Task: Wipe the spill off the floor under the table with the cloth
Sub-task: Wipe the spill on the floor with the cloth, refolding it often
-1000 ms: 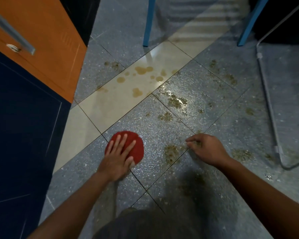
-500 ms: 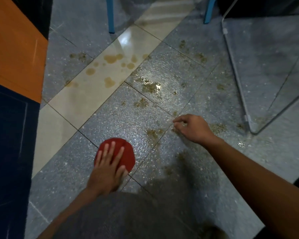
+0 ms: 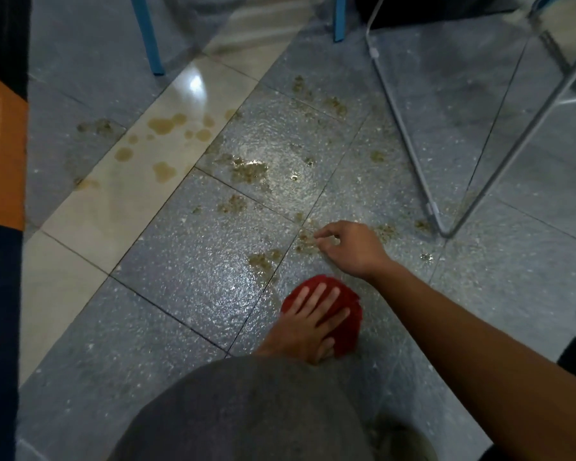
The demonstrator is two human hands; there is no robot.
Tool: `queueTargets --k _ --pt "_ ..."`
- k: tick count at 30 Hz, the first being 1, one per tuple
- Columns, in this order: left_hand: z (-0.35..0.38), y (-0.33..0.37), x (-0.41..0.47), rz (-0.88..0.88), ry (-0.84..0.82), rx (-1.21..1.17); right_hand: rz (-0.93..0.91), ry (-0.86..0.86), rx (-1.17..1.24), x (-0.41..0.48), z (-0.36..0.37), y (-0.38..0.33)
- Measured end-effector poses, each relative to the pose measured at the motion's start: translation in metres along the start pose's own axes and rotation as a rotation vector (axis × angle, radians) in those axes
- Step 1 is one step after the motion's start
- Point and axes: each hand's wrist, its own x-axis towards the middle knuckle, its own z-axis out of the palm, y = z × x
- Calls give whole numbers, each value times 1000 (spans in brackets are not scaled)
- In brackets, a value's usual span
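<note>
A round red cloth (image 3: pixel 345 331) lies flat on the grey floor tile, with my left hand (image 3: pixel 308 322) pressed on top of it, fingers spread. My right hand (image 3: pixel 350 247) rests on the floor just beyond the cloth, fingers curled and propped on their tips, nothing in it. Yellow-brown spill (image 3: pixel 250 171) is splashed in several patches across the grey tiles, and round drops (image 3: pixel 162 126) sit on the cream tile strip farther left. One patch (image 3: pixel 263 261) lies just left of the cloth. A wet sheen covers the tile to the cloth's left.
Two blue table legs (image 3: pixel 148 38) stand at the back. A thin grey metal frame (image 3: pixel 446 227) rests on the floor at the right, close to my right hand. An orange and dark blue cabinet (image 3: pixel 0 161) lines the left side. My knee (image 3: pixel 246 410) fills the bottom.
My left hand has slid the cloth to the right across the tile, ending close under my right hand. The view has shifted right. My right hand stays propped on the floor.
</note>
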Motion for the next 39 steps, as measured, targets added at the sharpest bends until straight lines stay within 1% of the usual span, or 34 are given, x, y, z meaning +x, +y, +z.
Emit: queueTargets --k 2,4,6,9,11,13,15,17,19,21,22,23,24,26,27,28,29,30,32,33,34,35,37,38,39 --pt "4 -9 -38 51 -40 30 13 9 2 -1 -4 7" --pt "7 -37 -75 90 -61 90 24 41 14 1 -13 16" --pt "4 -65 -95 33 -86 112 49 70 32 4 -19 21" --pt "0 -62 -83 -3 -130 67 76 78 43 2 -15 17" --pt "0 -38 -54 5 -78 66 42 44 49 0 -5 6" --pt "-2 -17 -18 47 8 42 -11 17 41 1 2 -3" --pt "-5 -14 -2 96 19 37 -28 7 30 2 4 -7" --pt "2 -28 -19 127 32 76 -33 14 21 6 3 -4" --pt "12 -56 -59 102 21 115 -11 33 13 9 -1 3" --pt "14 -93 -101 -2 17 128 11 59 11 12 -5 9" --pt "10 -110 -115 -75 42 112 23 73 16 13 -5 12" --pt "5 -121 -124 -166 76 86 36 83 27 14 -5 14" --pt "0 -124 -126 -293 88 33 41 91 35 14 -3 14" --pt "-6 -109 -104 -612 171 -68 42 105 37 14 1 10" --pt "-6 -93 -87 -744 218 -93 44 102 44 14 4 7" --pt "-4 -77 -69 -793 233 -123 46 100 56 14 8 4" --pt "-1 -61 -58 -733 224 -122 47 100 71 13 11 2" --pt "7 -50 -54 -556 172 -92 45 108 83 13 12 0" --pt "18 -62 -71 -91 107 61 32 132 92 17 11 0" --pt "13 -82 -83 39 110 131 34 139 98 19 8 0" --pt "5 -105 -91 50 113 156 49 152 105 21 4 1" --pt "-3 -125 -92 -53 131 134 73 174 114 23 0 4" --pt "-18 -148 -76 -431 161 22 135 231 137 24 -4 13" --pt "-26 -144 -59 -570 179 -33 154 242 149 22 -3 15" --pt "-30 -132 -41 -618 189 -67 163 249 161 19 -1 15"
